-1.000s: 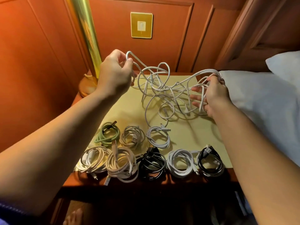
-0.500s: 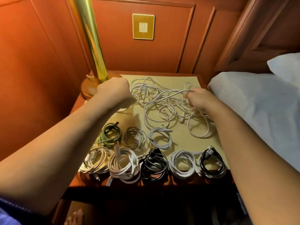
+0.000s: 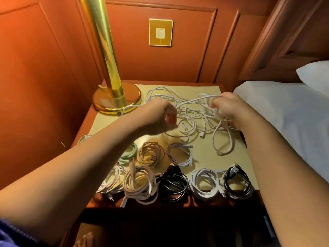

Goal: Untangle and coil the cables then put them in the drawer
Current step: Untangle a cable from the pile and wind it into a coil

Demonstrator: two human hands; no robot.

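Nearest me, along the near edge of the wooden tabletop [image 3: 178,205], sits a row of finished coils: a white coiled cable [image 3: 112,180] at the left, a cream coiled cable [image 3: 140,186], a black coiled cable [image 3: 175,186], another white braided coil [image 3: 204,184] and a black coil with a USB plug [image 3: 237,184] at the right; several overhang the edge, so a careless sweep of my forearms could knock them to the floor. Behind them lie a mint-green coil [image 3: 130,152], partly hidden under my left arm, a beige coil [image 3: 151,154] and a small pale coil [image 3: 180,155]; a strand dragged from the pile could catch these and spring them open.

Farther off, the tangled heap of loose white cables [image 3: 194,118] sprawls over the pale yellow mat [image 3: 204,158]. My left hand [image 3: 158,118] is fisted at the heap's left side, though blur keeps me from telling whether a strand is inside that grip; my right hand [image 3: 226,107] is curled round a raised loop of white cable at the right. Pulling apart too hard would, I judge, cinch the knots tighter or strain the small plugs lying in the heap.

At the far left, the brass lamp base [image 3: 116,102] stands just beside the tangle; a loop snagging there could tug the lamp. No drawer is in view.
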